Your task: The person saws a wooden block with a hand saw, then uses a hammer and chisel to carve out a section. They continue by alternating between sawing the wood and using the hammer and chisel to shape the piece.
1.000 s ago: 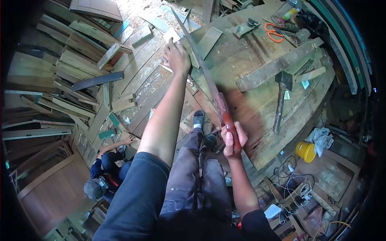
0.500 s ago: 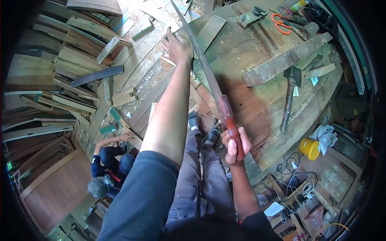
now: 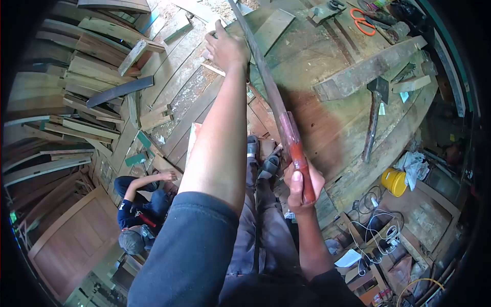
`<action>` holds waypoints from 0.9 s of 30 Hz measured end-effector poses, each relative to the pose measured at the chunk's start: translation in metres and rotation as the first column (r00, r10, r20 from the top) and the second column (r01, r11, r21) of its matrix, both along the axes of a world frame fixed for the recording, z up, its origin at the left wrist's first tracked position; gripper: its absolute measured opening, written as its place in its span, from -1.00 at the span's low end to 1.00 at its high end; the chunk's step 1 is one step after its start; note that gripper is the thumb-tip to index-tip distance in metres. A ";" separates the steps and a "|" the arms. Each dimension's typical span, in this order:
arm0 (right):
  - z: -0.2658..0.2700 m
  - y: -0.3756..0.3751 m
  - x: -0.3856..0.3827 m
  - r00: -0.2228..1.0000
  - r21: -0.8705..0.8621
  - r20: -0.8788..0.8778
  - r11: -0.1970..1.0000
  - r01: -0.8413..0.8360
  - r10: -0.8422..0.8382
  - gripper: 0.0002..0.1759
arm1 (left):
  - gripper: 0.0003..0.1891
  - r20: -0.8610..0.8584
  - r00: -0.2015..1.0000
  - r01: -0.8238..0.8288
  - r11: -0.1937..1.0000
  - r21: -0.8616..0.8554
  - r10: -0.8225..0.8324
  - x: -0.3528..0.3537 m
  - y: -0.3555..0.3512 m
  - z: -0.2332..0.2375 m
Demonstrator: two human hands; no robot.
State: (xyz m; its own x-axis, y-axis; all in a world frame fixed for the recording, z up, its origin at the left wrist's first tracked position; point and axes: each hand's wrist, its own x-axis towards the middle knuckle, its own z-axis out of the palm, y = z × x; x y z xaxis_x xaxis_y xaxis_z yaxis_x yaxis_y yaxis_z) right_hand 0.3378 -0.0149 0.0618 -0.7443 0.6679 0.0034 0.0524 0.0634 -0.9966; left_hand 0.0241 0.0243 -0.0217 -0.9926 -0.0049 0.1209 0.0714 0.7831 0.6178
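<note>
My right hand is wrapped round the red wooden handle of a hand saw, its thumb on top. The long dark blade runs away from me over the workbench, seen almost edge-on, and its teeth do not show. Close to the left of the blade's far part is my left hand, fingers apart and pointing away, at the bench's edge. Whether its palm presses on wood cannot be made out. A short board lies on the bench right of the blade.
A hammer, a thick timber beam and orange-handled scissors lie on the workbench. Stacked wood pieces fill the left. Another person crouches lower left. A yellow bucket and cables stand lower right.
The view has shifted slightly. My right hand still grips the saw, and my left hand stays beside the blade. The crouching person's hand, spread before, is now drawn in.
</note>
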 end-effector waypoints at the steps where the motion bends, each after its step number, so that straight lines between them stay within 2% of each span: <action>1: 0.003 0.001 0.000 1.000 0.011 0.021 1.000 -0.002 0.002 -0.74 | -0.44 0.001 1.000 0.009 1.000 0.002 -0.009 -0.001 0.001 -0.001; 3: 0.003 -0.007 0.000 0.999 0.061 0.049 0.998 0.001 -0.004 -0.77 | -0.43 0.044 0.999 -0.012 0.999 -0.040 0.014 -0.004 0.003 0.000; 7: 0.003 -0.031 0.015 0.997 0.139 0.077 0.990 -0.006 -0.005 -0.77 | -0.43 0.065 0.998 -0.020 1.000 -0.011 0.021 -0.004 0.004 0.002; 10: -0.004 -0.050 0.052 0.995 0.078 0.100 0.997 0.002 -0.009 -0.77 | -0.42 0.070 0.998 -0.012 1.000 0.006 0.012 -0.004 0.002 -0.001; 12: 0.000 -0.057 0.072 0.985 0.159 0.171 0.986 -0.052 0.024 -0.65 | -0.42 0.070 0.998 -0.008 1.000 0.020 0.006 -0.006 0.004 -0.004; 14: 0.010 -0.066 0.086 0.985 0.091 0.173 0.996 -0.024 0.008 -0.63 | -0.40 0.024 1.000 -0.017 1.000 0.026 0.016 -0.007 0.004 -0.009; 16: 0.017 -0.066 0.089 0.979 0.014 0.202 1.000 -0.004 0.001 -0.60 | -0.40 0.029 1.000 0.004 1.000 0.018 -0.004 -0.008 0.001 -0.009; 19: 0.017 -0.061 0.077 0.991 0.103 0.128 0.995 0.011 -0.025 -0.61 | -0.39 0.024 0.998 0.063 0.998 0.021 -0.063 -0.013 -0.002 -0.009; 23: 0.025 -0.055 0.064 0.992 0.067 0.115 0.997 0.037 -0.045 -0.62 | -0.38 0.017 0.993 0.115 0.993 0.027 -0.116 -0.024 -0.006 -0.008; 25: 0.031 -0.047 0.067 0.988 0.103 0.150 0.995 0.004 -0.019 -0.64 | -0.37 -0.010 0.993 0.118 0.993 0.018 -0.118 -0.025 -0.005 -0.014; 27: 0.032 -0.041 0.066 0.987 0.084 0.162 0.996 -0.009 -0.004 -0.64 | -0.38 -0.088 0.992 0.088 0.996 0.008 -0.087 -0.025 -0.004 -0.016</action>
State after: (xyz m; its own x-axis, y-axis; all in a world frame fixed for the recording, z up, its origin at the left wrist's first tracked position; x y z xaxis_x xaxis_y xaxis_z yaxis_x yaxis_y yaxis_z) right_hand 0.4039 -0.0559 0.0940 -0.7413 0.6684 -0.0610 0.2123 0.1472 -0.9660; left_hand -0.0006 0.0201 -0.0382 -0.9750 0.0795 0.2073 0.1932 0.7640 0.6155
